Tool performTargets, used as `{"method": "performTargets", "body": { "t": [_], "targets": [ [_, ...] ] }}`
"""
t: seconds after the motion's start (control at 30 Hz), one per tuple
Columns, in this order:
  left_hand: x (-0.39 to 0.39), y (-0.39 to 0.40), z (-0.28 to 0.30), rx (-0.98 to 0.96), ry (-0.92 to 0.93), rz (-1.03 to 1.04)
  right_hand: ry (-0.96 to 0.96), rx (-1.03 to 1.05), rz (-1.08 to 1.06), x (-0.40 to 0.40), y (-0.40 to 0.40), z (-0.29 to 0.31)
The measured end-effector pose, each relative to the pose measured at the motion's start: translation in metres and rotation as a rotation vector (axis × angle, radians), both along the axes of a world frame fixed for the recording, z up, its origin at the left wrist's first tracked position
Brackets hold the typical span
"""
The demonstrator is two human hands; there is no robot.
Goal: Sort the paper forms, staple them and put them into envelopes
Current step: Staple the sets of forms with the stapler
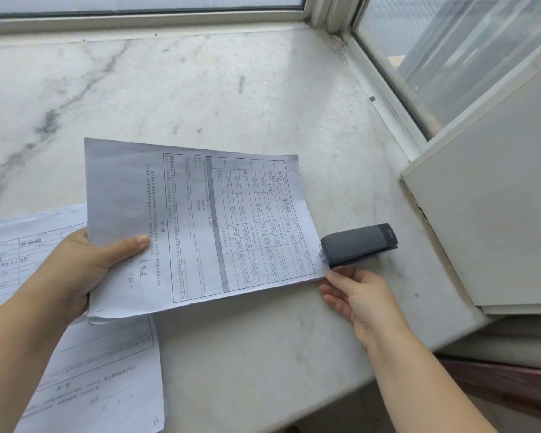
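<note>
Two grips hold the paper forms (200, 226): left hand (85, 270) clasping one end, right hand (356, 295) pinching the corner beside the stapler (358, 244).

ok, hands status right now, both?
Left hand: holds the forms, thumb on top.
Right hand: pinches the forms' corner beside the stapler.
</note>
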State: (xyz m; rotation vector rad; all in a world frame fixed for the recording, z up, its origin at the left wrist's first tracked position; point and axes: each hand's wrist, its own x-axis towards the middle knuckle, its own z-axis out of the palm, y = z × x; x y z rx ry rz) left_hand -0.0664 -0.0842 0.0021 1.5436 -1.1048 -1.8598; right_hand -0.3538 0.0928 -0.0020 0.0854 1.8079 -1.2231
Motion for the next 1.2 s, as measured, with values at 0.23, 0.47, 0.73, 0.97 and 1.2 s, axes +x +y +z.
{"method": "performTargets", "body": {
  "t": [0.23,0.47,0.73,0.97,1.2],
  "targets": [
    [-0.002,-0.003,-0.001,0.007,0.020,0.002,0.066,-0.024,-0.080,0.005,-0.006,-0.004],
    [-0.004,-0.005,-0.006,-0.001,0.040,0.048,0.087,-0.031,-0.108,0.006,-0.009,-0.006],
    [-0.005,-0.005,-0.009,-0.006,0.027,0.064,0.783,-0.063,-0.020,-0.011,0.011,0.038],
    [-0.008,-0.001,-0.008,-0.006,0.036,0.077,1.019,0.012,0.569,-0.036,-0.062,0.063],
    [-0.010,0.001,-0.008,-0.008,0.041,0.087,0.926,0.236,0.817,-0.041,-0.082,0.034]
  ]
}}
